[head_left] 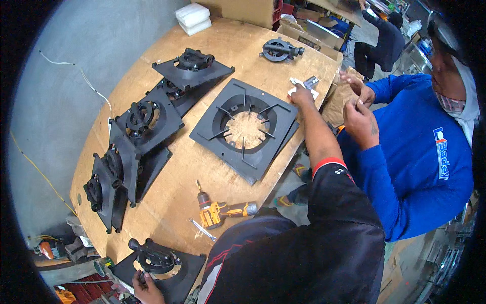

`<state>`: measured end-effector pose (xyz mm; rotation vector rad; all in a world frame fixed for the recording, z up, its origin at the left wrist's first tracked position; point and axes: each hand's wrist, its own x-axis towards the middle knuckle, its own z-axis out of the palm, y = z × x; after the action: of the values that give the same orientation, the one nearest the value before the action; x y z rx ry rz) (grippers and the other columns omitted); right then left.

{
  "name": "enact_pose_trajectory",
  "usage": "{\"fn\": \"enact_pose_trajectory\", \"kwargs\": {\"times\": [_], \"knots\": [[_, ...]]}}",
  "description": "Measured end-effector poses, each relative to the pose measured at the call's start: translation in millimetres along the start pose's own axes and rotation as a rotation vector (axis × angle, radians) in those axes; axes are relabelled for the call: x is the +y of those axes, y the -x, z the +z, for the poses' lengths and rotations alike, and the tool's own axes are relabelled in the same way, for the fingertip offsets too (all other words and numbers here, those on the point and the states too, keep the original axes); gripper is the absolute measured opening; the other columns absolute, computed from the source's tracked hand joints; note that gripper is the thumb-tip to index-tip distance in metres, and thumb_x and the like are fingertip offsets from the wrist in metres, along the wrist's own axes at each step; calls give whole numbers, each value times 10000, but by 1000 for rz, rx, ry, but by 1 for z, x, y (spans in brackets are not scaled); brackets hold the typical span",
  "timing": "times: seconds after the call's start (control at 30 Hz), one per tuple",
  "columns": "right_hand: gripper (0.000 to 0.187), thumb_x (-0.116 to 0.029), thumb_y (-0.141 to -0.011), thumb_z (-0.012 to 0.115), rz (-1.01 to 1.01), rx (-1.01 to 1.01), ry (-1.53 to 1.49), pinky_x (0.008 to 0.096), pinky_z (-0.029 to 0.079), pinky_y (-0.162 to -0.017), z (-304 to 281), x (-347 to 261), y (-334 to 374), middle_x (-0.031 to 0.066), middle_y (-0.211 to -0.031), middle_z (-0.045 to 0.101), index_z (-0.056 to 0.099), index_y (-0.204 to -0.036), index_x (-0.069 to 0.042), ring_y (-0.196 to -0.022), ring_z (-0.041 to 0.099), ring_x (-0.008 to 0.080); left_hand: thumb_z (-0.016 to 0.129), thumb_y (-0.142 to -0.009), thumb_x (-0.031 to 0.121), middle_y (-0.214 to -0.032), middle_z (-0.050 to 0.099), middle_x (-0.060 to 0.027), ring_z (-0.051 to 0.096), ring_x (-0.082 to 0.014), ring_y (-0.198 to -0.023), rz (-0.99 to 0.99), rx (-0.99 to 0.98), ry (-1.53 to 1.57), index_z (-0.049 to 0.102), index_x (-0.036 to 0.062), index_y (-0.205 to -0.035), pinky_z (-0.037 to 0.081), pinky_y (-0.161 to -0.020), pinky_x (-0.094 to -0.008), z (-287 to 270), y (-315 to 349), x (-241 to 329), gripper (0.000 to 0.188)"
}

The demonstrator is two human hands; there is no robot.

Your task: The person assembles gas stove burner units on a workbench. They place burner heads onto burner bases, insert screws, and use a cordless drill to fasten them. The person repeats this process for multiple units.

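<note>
At the table's lower left corner, my left hand (146, 289) is closed at the edge of a black square stove plate (188, 268). A round black burner (154, 257) sits over that plate's central opening. My right arm reaches to the far right edge, where my right hand (302, 96) closes on a small white piece (292, 91), its kind partly hidden by the fingers. Against that hand lies a short grey metal cylinder (311, 82). Below it, another black stove plate (210, 124) lies flat, with a ring of thin pot-support bars (244, 147) round its opening.
Several black plates with burners (144, 119) lean in overlapping stacks along the wooden table's (172, 177) left side. A yellow cordless drill (215, 210) and a wrench (202, 230) lie near me. A loose burner (279, 49) and white foam (193, 19) are farther off. A blue-sleeved co-worker (405, 157) stands right.
</note>
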<state>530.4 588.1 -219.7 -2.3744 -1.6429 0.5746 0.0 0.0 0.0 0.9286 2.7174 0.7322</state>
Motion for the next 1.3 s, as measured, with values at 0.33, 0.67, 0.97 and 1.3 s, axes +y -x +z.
{"fn": "enact_pose_trajectory", "kwargs": {"times": [0.33,0.67,0.97,1.3], "knots": [[837,6,-861,636,-266,203,-1344,363,593,-683,-40,-65,84,204,-1121,623,145,-1500,-222,-889,668,244,715,-872,212,-1004,710,-181,688,-268,-855,-13,33,-136,643,-26,-1144,536,-756,-354,-2,-13,10,369],[711,31,-795,575,-466,93,-1915,413,572,-833,-64,-126,171,111,-1109,551,272,-1430,-73,-1003,594,214,632,-928,258,-1072,666,-179,616,-279,-952,121,64,-78,610,-50,-1141,467,-901,-382,-5,-14,15,374],[460,-83,-840,535,-341,57,-2006,423,592,-774,-59,-130,186,107,-1099,554,353,-1263,-69,-971,640,240,624,-936,237,-1076,661,-184,602,-270,-970,110,22,16,596,-65,-1158,460,-901,-378,-6,-15,3,376],[417,-133,-877,545,-381,27,-2061,424,599,-779,-54,-132,190,122,-1119,570,380,-1257,-84,-995,644,264,631,-934,222,-1035,667,-156,592,-230,-923,147,45,1,605,-52,-1153,466,-861,-349,-5,-17,9,352]]}}
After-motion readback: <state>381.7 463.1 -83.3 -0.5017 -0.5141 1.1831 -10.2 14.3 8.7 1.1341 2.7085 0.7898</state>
